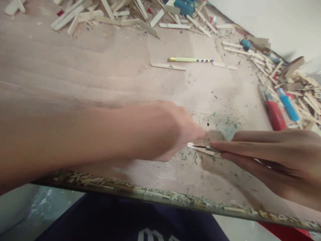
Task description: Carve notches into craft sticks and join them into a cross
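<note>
My left hand [173,130] reaches in from the left, its fingers closed on a short pale craft stick [207,151] against the tabletop; the hand covers the stick's left part. Between thumb and fingers, my right hand [273,157] grips a slim craft knife [207,148] with a metal collar. The knife's thin blade points left and lies over the stick, close to my left fingertips. Whether the blade is cutting into the wood cannot be seen. Small green shavings [195,156] are scattered around the stick.
Farther back lie a yellow-green pencil-like rod [190,60] with purple dots and two craft sticks [168,66]. Loose sticks heap along the back [120,16] and right. A red-handled cutter [275,113] and a blue-handled tool [288,104] rest at right. Wood scraps line the front edge [150,192].
</note>
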The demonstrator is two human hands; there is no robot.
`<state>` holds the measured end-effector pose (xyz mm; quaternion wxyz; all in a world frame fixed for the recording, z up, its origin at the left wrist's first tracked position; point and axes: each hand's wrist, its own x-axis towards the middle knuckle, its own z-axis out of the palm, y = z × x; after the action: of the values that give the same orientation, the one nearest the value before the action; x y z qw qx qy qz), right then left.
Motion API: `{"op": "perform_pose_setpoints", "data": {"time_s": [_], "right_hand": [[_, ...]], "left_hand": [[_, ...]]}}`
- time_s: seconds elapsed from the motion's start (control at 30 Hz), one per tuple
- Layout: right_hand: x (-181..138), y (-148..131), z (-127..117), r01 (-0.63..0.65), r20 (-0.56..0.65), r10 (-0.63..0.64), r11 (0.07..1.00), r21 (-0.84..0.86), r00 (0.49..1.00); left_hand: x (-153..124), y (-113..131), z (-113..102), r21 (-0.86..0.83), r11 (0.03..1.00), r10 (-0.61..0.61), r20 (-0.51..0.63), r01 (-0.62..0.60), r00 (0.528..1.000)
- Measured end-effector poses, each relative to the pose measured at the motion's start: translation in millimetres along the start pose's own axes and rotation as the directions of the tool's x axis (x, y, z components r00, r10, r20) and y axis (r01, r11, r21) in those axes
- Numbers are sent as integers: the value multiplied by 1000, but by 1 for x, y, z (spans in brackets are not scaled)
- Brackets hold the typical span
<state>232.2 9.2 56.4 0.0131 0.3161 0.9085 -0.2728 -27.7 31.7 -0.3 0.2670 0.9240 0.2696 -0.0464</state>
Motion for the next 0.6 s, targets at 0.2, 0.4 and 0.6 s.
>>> {"op": "perform_pose_setpoints", "data": {"time_s": [0.2, 0.4, 0.6], "right_hand": [[-12, 4, 6, -17, -44, 17, 1000, 3, 999], [-13, 11, 11, 26, -56, -27, 999, -22, 998], [-11, 11, 11, 46, -62, -50, 997, -68, 997]], "left_hand": [[-15, -11, 15, -42, 997, 56, -156, -64, 986], [-13, -14, 18, -47, 996, 69, -164, -78, 984], [-14, -12, 15, -19, 998, 51, -121, -54, 991]]}}
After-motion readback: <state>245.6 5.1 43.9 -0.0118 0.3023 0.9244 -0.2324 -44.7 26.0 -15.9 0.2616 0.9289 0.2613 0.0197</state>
